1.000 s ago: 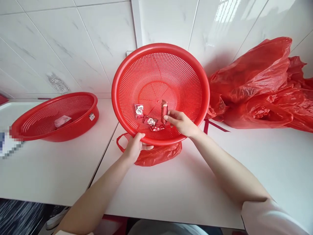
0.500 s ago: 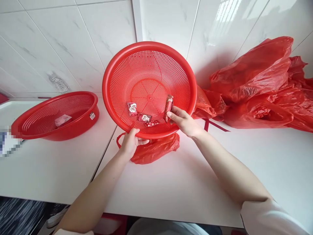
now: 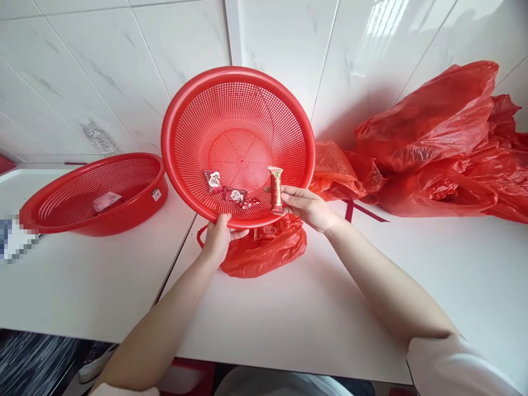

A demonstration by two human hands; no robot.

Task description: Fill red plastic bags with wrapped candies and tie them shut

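Head view: fingers of left hand (image 3: 217, 239) grip tilted basket (image 3: 237, 118), those of right hand (image 3: 310, 210) pinch upright wrapped stick (image 3: 276, 190), packets (image 3: 235, 194) lie inside basket, bag (image 3: 264, 257) below.

Your bare left forearm (image 3: 165, 313) and bare right forearm (image 3: 383, 280) angle forward and inward. Your bare left hand (image 3: 218, 237) grips, thumb above, fingers beneath; your bare right hand (image 3: 308, 209) pinches between thumb and leftward-pointing fingers.
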